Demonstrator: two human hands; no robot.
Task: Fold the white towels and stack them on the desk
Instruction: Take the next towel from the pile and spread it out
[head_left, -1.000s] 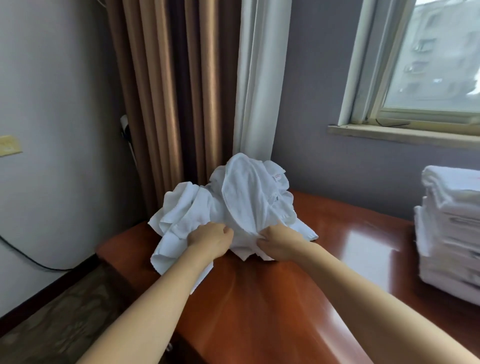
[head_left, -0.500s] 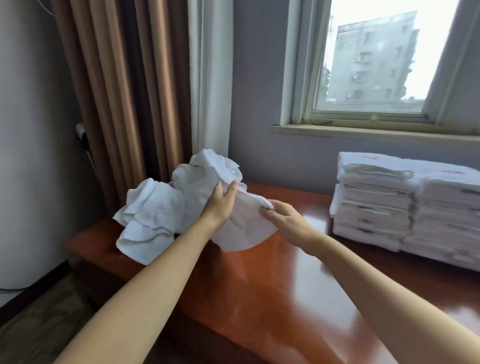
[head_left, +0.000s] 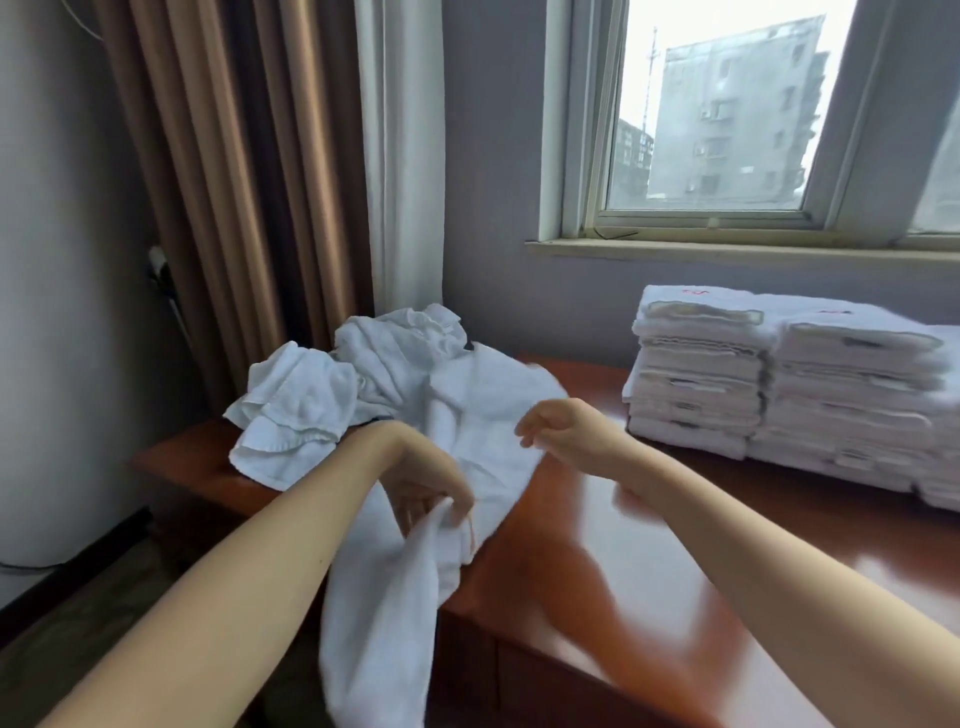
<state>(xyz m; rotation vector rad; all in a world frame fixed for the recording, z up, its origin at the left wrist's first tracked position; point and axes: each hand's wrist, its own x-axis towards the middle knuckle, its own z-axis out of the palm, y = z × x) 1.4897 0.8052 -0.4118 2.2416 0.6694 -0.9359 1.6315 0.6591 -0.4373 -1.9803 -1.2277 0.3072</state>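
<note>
White towel (head_left: 467, 410) hangs over the desk (head_left: 597, 551) edge at frame centre; left hand (head_left: 431, 491) and right hand (head_left: 569, 431) each pinch its border with curled fingers. Opening step, I judge; next needs matching corners

A single wide-angle view is taken from head height, aimed forward and down across the desk (head_left: 649, 545) toward the window (head_left: 727, 130), from close by.

You can't read any text here; the red marks on the top folded towels (head_left: 696, 299) are too blurred.
</note>
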